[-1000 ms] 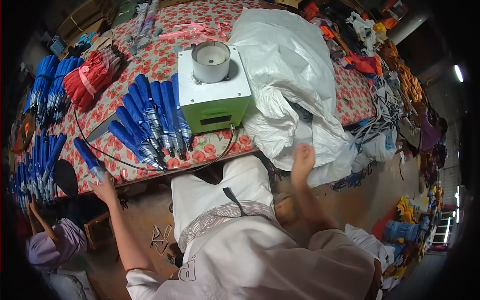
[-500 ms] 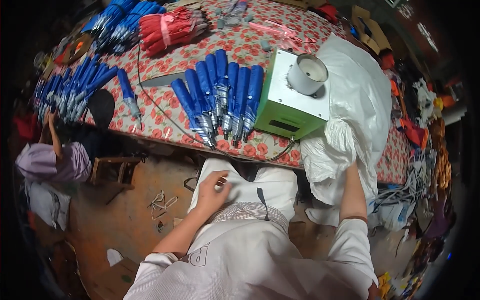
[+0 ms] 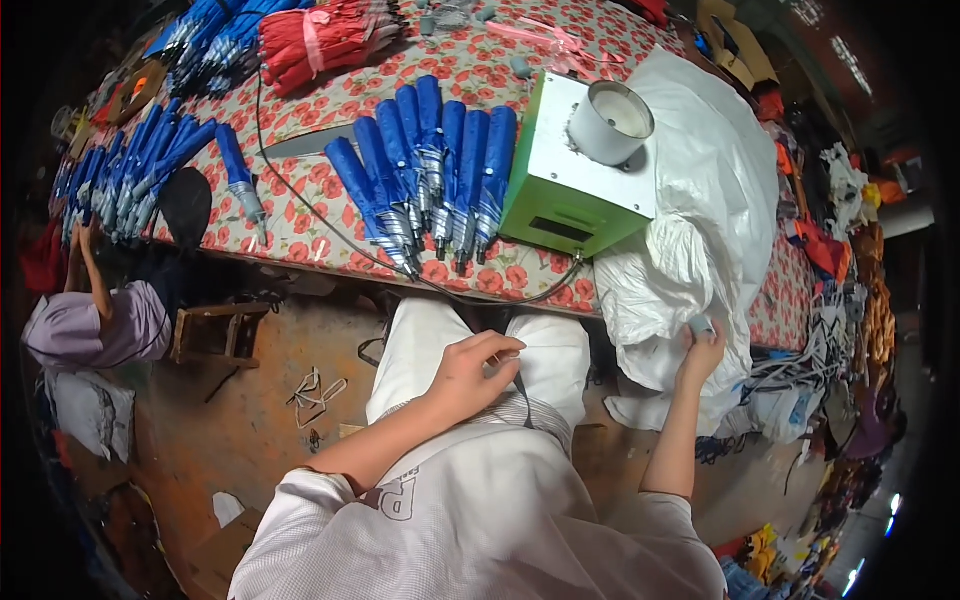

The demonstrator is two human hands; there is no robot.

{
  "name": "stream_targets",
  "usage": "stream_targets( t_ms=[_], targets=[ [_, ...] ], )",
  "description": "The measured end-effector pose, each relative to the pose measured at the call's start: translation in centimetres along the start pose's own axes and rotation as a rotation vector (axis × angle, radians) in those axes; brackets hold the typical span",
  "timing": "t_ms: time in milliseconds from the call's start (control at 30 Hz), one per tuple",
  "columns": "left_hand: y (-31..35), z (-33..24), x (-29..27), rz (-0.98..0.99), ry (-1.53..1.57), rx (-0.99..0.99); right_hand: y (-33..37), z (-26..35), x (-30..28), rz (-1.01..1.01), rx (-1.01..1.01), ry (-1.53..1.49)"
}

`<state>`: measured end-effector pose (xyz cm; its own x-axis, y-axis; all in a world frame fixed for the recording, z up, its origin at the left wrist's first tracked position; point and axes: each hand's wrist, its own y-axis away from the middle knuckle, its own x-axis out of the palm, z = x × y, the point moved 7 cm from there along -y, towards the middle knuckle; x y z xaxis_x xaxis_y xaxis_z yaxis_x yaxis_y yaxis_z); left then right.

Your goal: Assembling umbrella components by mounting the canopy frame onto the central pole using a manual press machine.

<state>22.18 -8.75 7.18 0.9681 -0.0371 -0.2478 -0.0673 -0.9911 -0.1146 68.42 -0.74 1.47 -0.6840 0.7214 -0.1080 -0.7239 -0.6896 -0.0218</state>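
One bare right hand (image 3: 704, 352) is grasping a small grey cylindrical piece (image 3: 700, 325) between thumb and fingers, right of centre in the frame; the piece is showing at the fingertips, in front of the crumpled mouth of a large white plastic sack (image 3: 712, 150). The bare left hand (image 3: 470, 375) is hovering in a released state at the centre, fingers loosely curving over white trousers (image 3: 418, 350); whether it is touching the cloth, I cannot tell.

Upper centre: a green box with a white top (image 3: 550, 195) is standing just left of the sack, carrying a short round metal cup (image 3: 610, 130). A dark rectangular panel (image 3: 562, 228) is sitting on its front face. A thin black cable (image 3: 300, 197) is curving from the box across the red-flowered table cover (image 3: 515, 275).

Left of the box, several blue folded umbrellas (image 3: 431, 150) are lying in a fan, silvery ends pointing down the frame. One separate blue umbrella with a grey end (image 3: 233, 165) is lying farther left. A red bundle with a pink tie (image 3: 305, 48) is resting at upper left.

Writing: a large outlined letter (image 3: 398, 500) is showing on the pale shirt (image 3: 500, 530), lower centre, smaller print running beside it.

Left edge: a co-worker's lilac sleeve (image 3: 135, 318) is appearing below more blue umbrellas (image 3: 145, 165).
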Motion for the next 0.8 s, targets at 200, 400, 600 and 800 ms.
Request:
stream_targets(
  t_ms=[200,400,600,800],
  targets=[
    [-0.2,-5.7,-0.5,-0.107,-0.072,0.320,14.7,13.6,2.4,0.065,-0.756,0.252],
    [1.5,-5.1,-1.6,-0.100,-0.183,0.400,28.5,13.5,15.4,1.087,-0.461,0.219],
    [7.4,3.4,-7.0,-0.194,-0.017,-0.405,28.3,8.9,27.7,1.280,-0.145,0.503],
    [9.2,4.2,-7.9,-0.344,-0.019,-0.364,30.2,2.8,38.0,0.897,-0.573,0.940]
  ],
)
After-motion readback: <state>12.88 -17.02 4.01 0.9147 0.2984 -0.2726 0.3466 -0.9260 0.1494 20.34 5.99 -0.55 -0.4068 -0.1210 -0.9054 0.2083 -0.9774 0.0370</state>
